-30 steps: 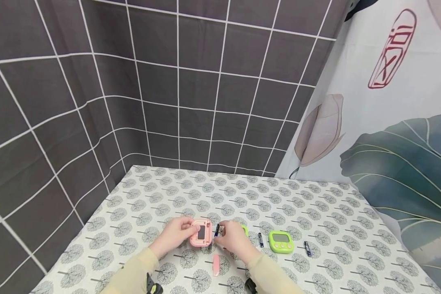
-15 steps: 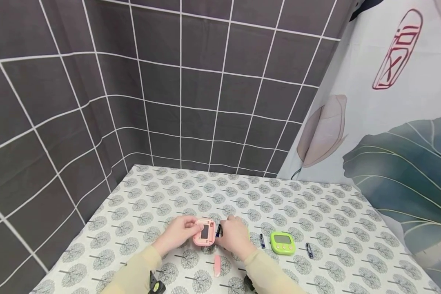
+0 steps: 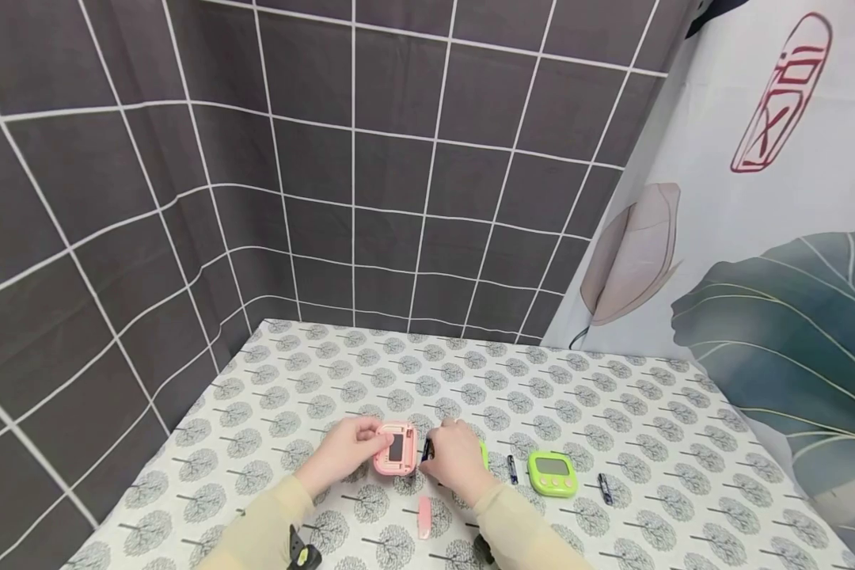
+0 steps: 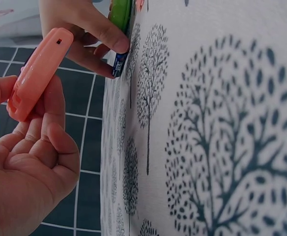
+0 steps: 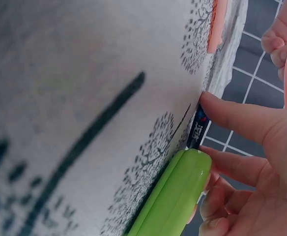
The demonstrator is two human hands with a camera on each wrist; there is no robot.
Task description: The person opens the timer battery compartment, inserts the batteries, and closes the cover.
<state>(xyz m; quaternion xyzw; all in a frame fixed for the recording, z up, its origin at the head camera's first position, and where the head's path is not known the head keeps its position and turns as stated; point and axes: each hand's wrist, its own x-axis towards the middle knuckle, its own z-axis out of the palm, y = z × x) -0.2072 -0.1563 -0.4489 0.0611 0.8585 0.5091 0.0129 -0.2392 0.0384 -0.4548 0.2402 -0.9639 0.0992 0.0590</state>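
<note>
My left hand (image 3: 366, 445) grips a pink timer (image 3: 395, 448) by its left edge, back side up, and holds it tilted just above the tablecloth. In the left wrist view the pink timer (image 4: 35, 73) rests against my thumb and fingers (image 4: 45, 147). My right hand (image 3: 439, 451) pinches a small dark battery (image 3: 427, 450) right beside the timer. The battery (image 5: 198, 129) stands with its end on the cloth between thumb and forefinger. A green timer (image 5: 178, 196) lies under my right palm, mostly hidden in the head view.
A pink battery cover (image 3: 423, 517) lies on the tree-patterned tablecloth (image 3: 328, 380) in front of my hands. To the right lie a second green timer (image 3: 552, 473) and two loose batteries (image 3: 512, 469) (image 3: 605, 488). Dark tiled cloth walls stand behind and left, a leaf-print curtain right.
My right hand has closed further over the battery and drawn slightly nearer the pink timer. My left hand keeps its hold on the timer. The view has shifted a little.
</note>
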